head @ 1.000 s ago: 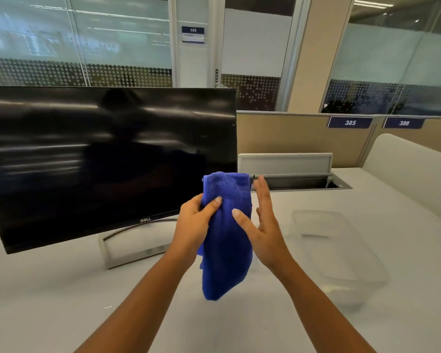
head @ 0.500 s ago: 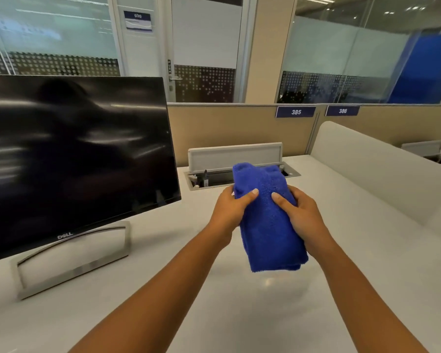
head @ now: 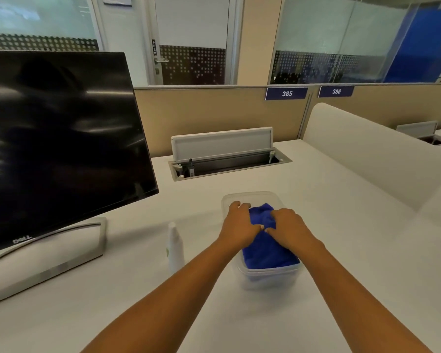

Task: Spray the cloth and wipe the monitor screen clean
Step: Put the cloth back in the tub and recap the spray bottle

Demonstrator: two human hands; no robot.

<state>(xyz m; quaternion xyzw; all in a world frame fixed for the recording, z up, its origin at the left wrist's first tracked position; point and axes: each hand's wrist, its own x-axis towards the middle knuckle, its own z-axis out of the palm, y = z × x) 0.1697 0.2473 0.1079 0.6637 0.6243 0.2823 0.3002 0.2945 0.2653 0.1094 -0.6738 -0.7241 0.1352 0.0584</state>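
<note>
Soft, even indoor light falls from above, bright enough that the white tabletop (head: 354,238) looks nearly washed out toward 3 o'clock. Pale streaks of glare smear the dark monitor screen (head: 61,138) at 9 o'clock. Shadows are faint and diffuse. The blue cloth (head: 267,253) reads vivid. Slight blur softens the spray bottle (head: 175,247); straight lines bow near the edges.
</note>
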